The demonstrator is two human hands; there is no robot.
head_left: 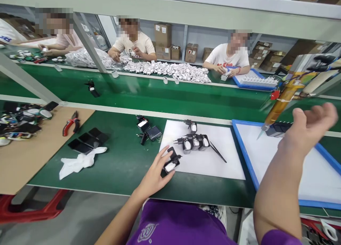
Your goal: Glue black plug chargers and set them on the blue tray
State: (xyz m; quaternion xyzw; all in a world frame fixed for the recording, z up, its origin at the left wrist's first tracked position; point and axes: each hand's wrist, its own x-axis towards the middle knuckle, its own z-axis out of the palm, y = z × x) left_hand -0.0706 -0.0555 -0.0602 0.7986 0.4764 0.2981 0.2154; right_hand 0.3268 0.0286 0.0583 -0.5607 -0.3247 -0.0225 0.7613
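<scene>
Black case (175,168): small, dark and box-shaped – we see a smooth, pale white piece (169,167) set inside it and black parts sticking up at its far side; finer detail is too small for us to read.
Case position: at the left edge of the white sheet (223,165), between the thumb and fingers of our left hand (156,172).
Left fingers: closed around the case, thumb on the near side, the others spread along its left and far sides.
Left arm: reaches forward from below, palm turned toward the case, hand low over the bench.
Right hand (313,126): raised well above the bench, wrist bent, fingers curled, thumb apart from them – we note nothing in its grasp.
Glue tool (281,99): a yellow tube with a pointed tip, slanting down just left of our right hand in view.
On the sheet: three similar cases (195,142) in a row, another behind, black tweezers (218,152) just beside the row.
</scene>
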